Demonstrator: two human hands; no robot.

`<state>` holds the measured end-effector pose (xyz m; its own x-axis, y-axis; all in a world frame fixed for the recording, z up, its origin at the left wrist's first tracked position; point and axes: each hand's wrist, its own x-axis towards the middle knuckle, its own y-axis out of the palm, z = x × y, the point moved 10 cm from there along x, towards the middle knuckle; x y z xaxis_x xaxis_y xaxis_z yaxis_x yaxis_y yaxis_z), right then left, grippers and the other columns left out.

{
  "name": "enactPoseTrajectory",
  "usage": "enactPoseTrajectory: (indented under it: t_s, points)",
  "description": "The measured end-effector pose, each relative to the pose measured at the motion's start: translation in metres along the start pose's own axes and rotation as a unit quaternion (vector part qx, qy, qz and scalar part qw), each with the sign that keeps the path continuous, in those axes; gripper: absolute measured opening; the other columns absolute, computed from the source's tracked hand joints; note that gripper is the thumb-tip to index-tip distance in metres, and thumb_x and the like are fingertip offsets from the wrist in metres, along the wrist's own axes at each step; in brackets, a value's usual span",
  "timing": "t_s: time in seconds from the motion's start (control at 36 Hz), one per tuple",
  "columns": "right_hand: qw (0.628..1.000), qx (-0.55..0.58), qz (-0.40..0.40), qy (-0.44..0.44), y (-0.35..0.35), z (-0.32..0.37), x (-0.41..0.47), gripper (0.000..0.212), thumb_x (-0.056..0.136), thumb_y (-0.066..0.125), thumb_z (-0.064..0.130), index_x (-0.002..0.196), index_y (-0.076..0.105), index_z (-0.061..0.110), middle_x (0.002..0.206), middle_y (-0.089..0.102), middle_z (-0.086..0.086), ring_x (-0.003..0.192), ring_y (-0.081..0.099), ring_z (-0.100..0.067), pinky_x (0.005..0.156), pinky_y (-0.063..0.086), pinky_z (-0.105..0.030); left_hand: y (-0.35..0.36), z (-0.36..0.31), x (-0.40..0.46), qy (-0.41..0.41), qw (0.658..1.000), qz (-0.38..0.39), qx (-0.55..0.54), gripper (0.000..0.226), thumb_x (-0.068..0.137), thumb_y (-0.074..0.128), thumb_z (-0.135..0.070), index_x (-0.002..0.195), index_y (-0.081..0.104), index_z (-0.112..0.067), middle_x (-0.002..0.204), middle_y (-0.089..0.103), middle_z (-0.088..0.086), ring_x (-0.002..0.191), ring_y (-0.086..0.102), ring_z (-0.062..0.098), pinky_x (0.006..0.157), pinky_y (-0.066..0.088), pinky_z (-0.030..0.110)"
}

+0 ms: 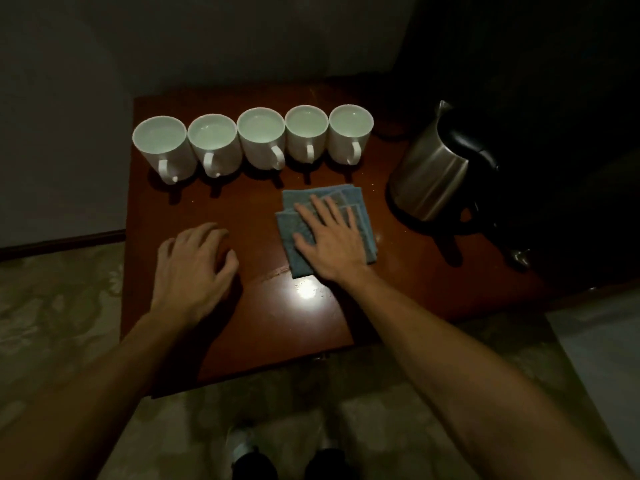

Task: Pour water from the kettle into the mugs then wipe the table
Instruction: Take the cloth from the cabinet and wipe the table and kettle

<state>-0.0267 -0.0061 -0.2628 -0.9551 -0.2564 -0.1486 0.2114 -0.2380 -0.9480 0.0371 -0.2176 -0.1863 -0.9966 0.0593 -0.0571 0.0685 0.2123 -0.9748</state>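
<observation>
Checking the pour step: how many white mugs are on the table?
5, in one row along the table's far edge: white mugs at. None appears hidden.

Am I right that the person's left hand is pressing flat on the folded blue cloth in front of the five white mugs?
Not quite: in the head view it is the right hand that presses flat on the folded blue cloth in front of the five white mugs. The left hand rests on the bare table.
</observation>
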Motion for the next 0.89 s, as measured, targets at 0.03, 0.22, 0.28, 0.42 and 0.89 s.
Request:
enactPoseTrajectory:
  t_s: [0.03, 0.22, 0.28, 0.42, 0.89]
  points:
    - [1.000, 0.004, -0.010, 0.017, -0.004, -0.012, -0.001, 0.077, 0.102, 0.019, 0.069, 0.172, 0.017, 0.038, 0.183, 0.009, 0.001, 0.168, 0.003, -0.023, 0.134, -0.007, -0.054, 0.002, -0.008, -0.001, 0.003, 1.000, 0.001, -0.005, 0.050, 0.099, 0.034, -0.048, 0.136, 0.053, -0.020, 0.147, 0.047, 0.002, 0.137, 0.040, 0.021, 0.113, 0.026, 0.050]
    - [0.992, 0.024, -0.045, 0.111, -0.021, -0.046, -0.005, 0.072, 0.109, 0.032, 0.066, 0.173, 0.018, 0.036, 0.183, 0.008, -0.003, 0.168, 0.004, -0.024, 0.134, -0.006, -0.050, 0.016, -0.047, -0.002, 0.040, 0.999, 0.008, -0.031, 0.054, 0.095, 0.030, -0.050, 0.135, 0.054, -0.023, 0.145, 0.049, -0.001, 0.135, 0.040, 0.016, 0.114, 0.024, 0.045]
    - [0.989, 0.034, -0.052, 0.131, -0.027, -0.051, 0.003, 0.072, 0.110, 0.036, 0.064, 0.173, 0.019, 0.034, 0.183, 0.007, -0.005, 0.169, 0.003, -0.026, 0.134, -0.004, -0.050, 0.017, -0.052, -0.001, 0.044, 0.998, 0.001, -0.038, 0.054, 0.094, 0.031, -0.051, 0.133, 0.055, -0.023, 0.143, 0.051, -0.002, 0.133, 0.041, 0.016, 0.114, 0.025, 0.044]
    - [0.987, 0.039, -0.058, 0.146, -0.036, -0.063, 0.028, 0.072, 0.110, 0.037, 0.061, 0.173, 0.020, 0.030, 0.183, 0.008, -0.008, 0.168, 0.003, -0.028, 0.134, 0.001, -0.047, 0.018, -0.070, 0.005, 0.065, 0.996, -0.014, -0.055, 0.054, 0.092, 0.032, -0.051, 0.129, 0.058, -0.023, 0.138, 0.054, -0.003, 0.130, 0.043, 0.016, 0.112, 0.026, 0.042]
    - [0.997, 0.032, -0.029, 0.067, -0.024, -0.073, -0.093, 0.097, 0.086, 0.025, 0.067, 0.171, 0.025, 0.020, 0.178, 0.025, -0.011, 0.166, 0.018, -0.032, 0.134, 0.014, -0.056, 0.007, -0.229, 0.043, 0.129, 0.953, 0.052, -0.269, 0.048, 0.088, 0.059, -0.038, 0.133, 0.058, -0.020, 0.132, 0.059, -0.001, 0.121, 0.050, 0.015, 0.098, 0.043, 0.032]
